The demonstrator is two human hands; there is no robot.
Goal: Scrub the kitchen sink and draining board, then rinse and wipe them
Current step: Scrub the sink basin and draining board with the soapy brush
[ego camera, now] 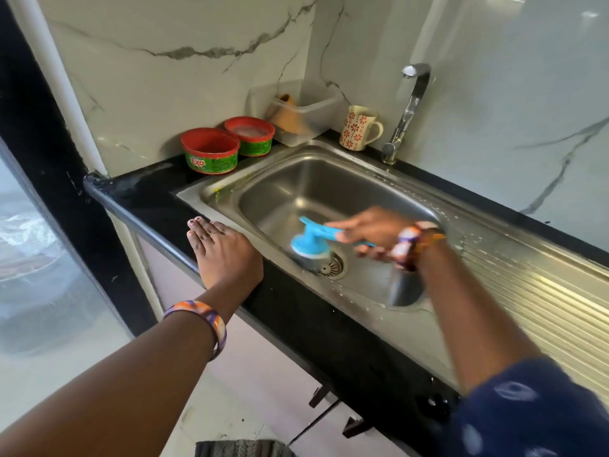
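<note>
Left hand (221,249) lies flat, fingers straight, palm down on the front edge of the black tabletop (158,199), just left of the sink; a bangle (204,319) in orange, white and purple sits on that forearm. Right hand (369,230), blurred, is curled round the handle of a blue scrubbing brush (311,240); bangles on that wrist, dark blue patterned sleeve nearer the camera. The brush head is down inside the stainless steel sink (296,179), touching the basin floor just left of the drain strainer (333,267). White droplets speckle the sink's front rim. The ribbed draining board (534,288) runs to the right of the basin, wet-looking with scattered specks. Further back on the tabletop: two red-rimmed green tubs, the nearer tub (211,155) labelled EXO, the farther tub (250,135) touching it; then a clear plastic container (296,110) in the corner, a patterned mug (359,131), and the chrome tap (407,110) against the marble wall.
</note>
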